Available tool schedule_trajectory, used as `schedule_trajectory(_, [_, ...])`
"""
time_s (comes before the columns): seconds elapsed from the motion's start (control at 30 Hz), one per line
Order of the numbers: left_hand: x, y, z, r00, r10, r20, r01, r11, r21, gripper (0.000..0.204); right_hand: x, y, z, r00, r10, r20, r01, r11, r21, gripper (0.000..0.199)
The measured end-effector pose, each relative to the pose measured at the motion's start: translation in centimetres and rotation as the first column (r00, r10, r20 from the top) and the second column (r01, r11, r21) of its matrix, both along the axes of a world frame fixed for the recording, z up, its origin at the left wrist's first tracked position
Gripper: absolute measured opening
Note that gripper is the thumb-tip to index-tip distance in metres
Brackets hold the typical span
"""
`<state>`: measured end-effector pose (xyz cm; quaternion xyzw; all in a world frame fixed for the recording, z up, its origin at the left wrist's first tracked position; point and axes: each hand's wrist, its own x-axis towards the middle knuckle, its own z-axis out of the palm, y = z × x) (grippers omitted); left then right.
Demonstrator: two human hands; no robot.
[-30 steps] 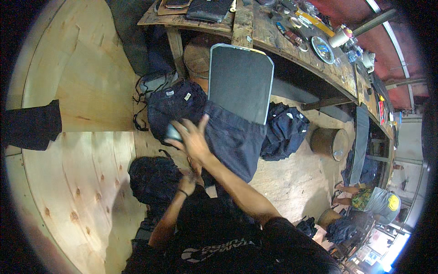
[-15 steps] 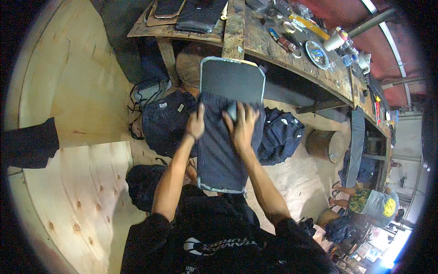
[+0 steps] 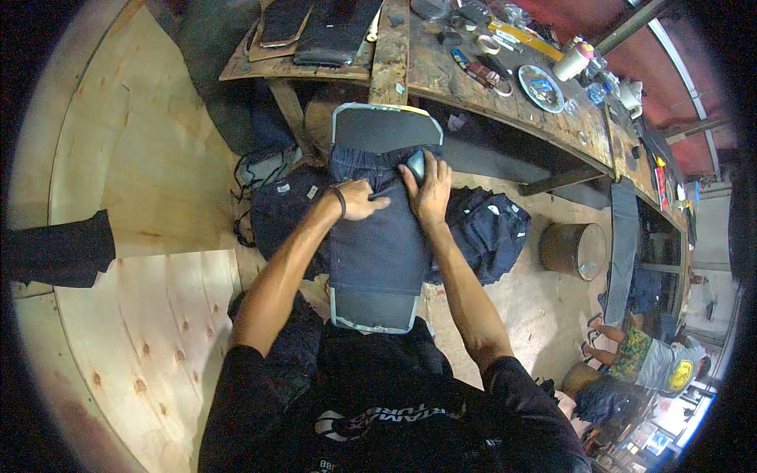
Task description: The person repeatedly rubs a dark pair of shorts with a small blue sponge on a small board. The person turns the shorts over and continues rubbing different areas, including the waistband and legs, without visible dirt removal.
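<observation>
A pale plywood sheet (image 3: 150, 315) fills the left side, and a long wooden table (image 3: 430, 59) crosses the top toward the right. At lower right, well apart, is another person (image 3: 662, 363) in a grey shirt and patterned shorts. A dark board (image 3: 382, 126) with a pale edge runs from the table's near edge to the wearer's waist. A dark garment (image 3: 378, 244) covers the board's middle, its gathered waistband toward the table, with both board ends showing; whether it goes around the board or only over it, I cannot tell. Dark clothes (image 3: 288, 213) lie to its left, a folded pile (image 3: 489, 232) to its right, and farther right stands a round drum (image 3: 573, 251). The left hand (image 3: 363, 199) rests on the garment below the waistband, fingers partly bent; whether it pinches cloth is unclear. The right hand (image 3: 430, 191), near the garment's right edge, has its thumb and fingers closed about a small blue-grey lump (image 3: 416, 164) by the waistband.
</observation>
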<state>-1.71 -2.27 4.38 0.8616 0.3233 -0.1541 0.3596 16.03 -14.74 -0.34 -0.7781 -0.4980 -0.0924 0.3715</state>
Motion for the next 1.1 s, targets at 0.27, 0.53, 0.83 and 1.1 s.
schedule_trajectory(0.27, [-2.4, 4.0, -0.2, 0.963, 0.120, 0.242, 0.017, 0.867, -0.499, 0.090, 0.9, 1.1, -0.2, 0.988, -0.059, -0.142, 0.040, 0.990, -0.132, 0.065])
schedule_trajectory(0.53, [-0.8, -2.6, -1.3, 0.953, 0.079, 0.292, -0.250, 0.754, 0.608, 0.077, -4.2, -5.4, 3.9, 0.961, -0.029, -0.275, 0.040, 0.999, 0.033, 0.065])
schedule_trajectory(0.83, [0.6, 1.7, -3.7, 0.889, 0.015, 0.457, -0.291, 0.791, 0.539, 0.141, -9.6, -5.9, 3.2, 0.781, 0.600, -0.173, -0.623, 0.733, -0.273, 0.071])
schedule_trajectory(1.1, [1.9, 2.5, -4.1, 0.903, 0.175, 0.391, -0.364, 0.795, 0.486, 0.166, -9.3, -8.1, 2.6, 0.676, 0.644, -0.359, -0.736, 0.618, -0.278, 0.062])
